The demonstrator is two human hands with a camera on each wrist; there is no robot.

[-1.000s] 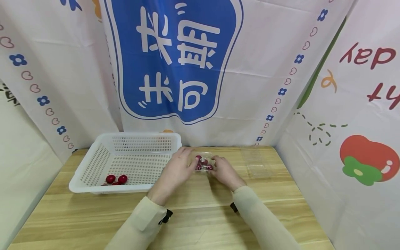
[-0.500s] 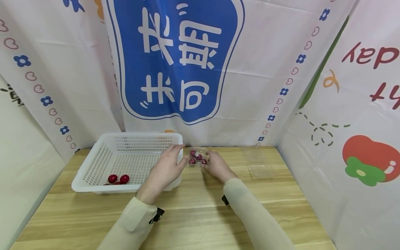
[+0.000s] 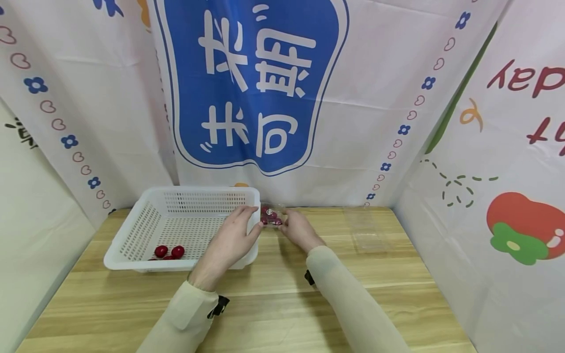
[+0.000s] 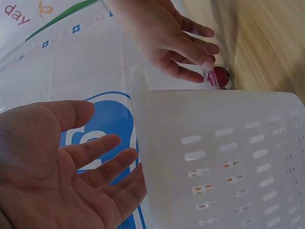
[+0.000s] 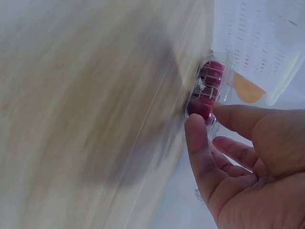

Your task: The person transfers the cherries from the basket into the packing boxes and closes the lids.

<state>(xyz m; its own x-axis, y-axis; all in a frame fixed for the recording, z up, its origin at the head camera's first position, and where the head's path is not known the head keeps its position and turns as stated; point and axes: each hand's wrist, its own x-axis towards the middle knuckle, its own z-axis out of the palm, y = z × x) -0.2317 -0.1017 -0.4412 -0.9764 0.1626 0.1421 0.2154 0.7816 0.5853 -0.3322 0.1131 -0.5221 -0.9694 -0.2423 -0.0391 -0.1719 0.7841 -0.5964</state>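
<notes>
A small clear plastic clamshell box (image 3: 270, 215) holding several dark red round fruits (image 5: 209, 76) lies on the table against the right end of a white perforated basket (image 3: 115, 250). My right hand (image 3: 302, 229) pinches the box's right end between thumb and forefinger, its other fingers loosely bent. My left hand (image 3: 230, 238) hovers over the basket's right end, near its rim, with fingers spread and relaxed and nothing in them. In the left wrist view its palm (image 4: 62, 176) faces the basket wall. Several red round fruits (image 3: 178, 252) sit in the basket's near left corner.
A clear plastic container (image 3: 368, 235), hard to make out, lies on the wooden table (image 3: 282, 304) to the right. A printed white cloth (image 3: 362, 98) hangs behind the table, with further cloth at both sides.
My right hand has moved left and slightly back with the clear box, which now lies beside the basket. My left hand has drawn away from the box to the left, over the basket.
</notes>
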